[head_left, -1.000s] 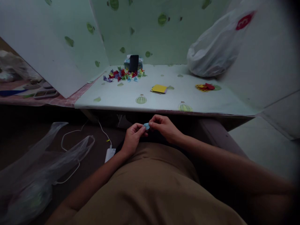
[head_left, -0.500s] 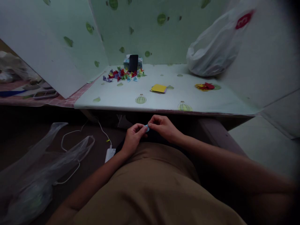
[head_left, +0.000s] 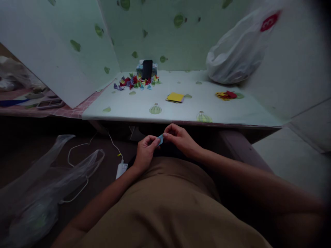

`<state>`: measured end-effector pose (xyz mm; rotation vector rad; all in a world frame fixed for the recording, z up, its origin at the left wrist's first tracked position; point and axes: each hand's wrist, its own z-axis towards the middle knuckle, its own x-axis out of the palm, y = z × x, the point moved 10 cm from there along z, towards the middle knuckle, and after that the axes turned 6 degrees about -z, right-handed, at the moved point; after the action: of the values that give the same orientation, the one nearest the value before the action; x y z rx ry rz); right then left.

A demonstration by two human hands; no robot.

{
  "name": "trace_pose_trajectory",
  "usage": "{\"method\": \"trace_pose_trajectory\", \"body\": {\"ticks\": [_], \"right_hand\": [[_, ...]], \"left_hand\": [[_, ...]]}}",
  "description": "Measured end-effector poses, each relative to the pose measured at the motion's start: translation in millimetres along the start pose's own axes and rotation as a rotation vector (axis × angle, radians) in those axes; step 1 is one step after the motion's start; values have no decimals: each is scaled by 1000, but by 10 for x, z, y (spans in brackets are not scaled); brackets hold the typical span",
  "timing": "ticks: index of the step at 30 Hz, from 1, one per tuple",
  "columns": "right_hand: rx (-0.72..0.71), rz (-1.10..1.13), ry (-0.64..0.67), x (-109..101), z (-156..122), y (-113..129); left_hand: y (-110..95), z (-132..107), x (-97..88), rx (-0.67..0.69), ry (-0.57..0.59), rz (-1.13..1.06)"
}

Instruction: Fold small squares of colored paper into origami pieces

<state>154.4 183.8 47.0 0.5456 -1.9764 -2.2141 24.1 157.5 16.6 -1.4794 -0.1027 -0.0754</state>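
A white table (head_left: 124, 110) printed with green balloons is set in front of the seated person. A clear plastic bag (head_left: 38, 206) is located at lower left, below table level; a white plastic bag (head_left: 230, 58) is positioned at the table's right rear. A pile of multicoloured folded paper figures (head_left: 134, 82) is spread at the left rear, before a tissue box (head_left: 139, 70) against which a black phone (head_left: 147, 70) is leaned. The right hand (head_left: 182, 141) and left hand (head_left: 145, 153) are held above the lap, just before the table edge. Red and yellow pieces (head_left: 226, 95) are grouped on the right; a yellow-topped paper stack (head_left: 176, 97) is placed near the middle. The small blue paper (head_left: 160, 139) is held between the hands: its lower left is pinched by the left thumb and fingers, and its upper corner is gripped by the right fingertips, no gap being left.
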Motion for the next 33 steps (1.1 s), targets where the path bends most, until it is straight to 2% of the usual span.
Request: {"method": "trace_pose_trajectory", "body": {"ticks": [4, 8, 13, 17, 23, 27, 33], "right_hand": [[73, 10, 117, 134, -23, -98], [46, -32, 91, 91, -7, -71], [-10, -154, 133, 99, 17, -46], [30, -130, 143, 105, 27, -119], [2, -146, 142, 102, 35, -88], [-1, -116, 150, 112, 27, -86], [-34, -192, 144, 128, 8, -53]], "left_hand": [[-10, 2, -15, 8, -7, -20], [27, -1, 9, -5, 20, -29], [108, -6, 43, -69, 40, -121], [112, -4, 41, -79, 30, -126], [189, -2, 69, -123, 50, -214], [189, -5, 72, -118, 48, -228], [177, -7, 97, -126, 60, -207]]}}
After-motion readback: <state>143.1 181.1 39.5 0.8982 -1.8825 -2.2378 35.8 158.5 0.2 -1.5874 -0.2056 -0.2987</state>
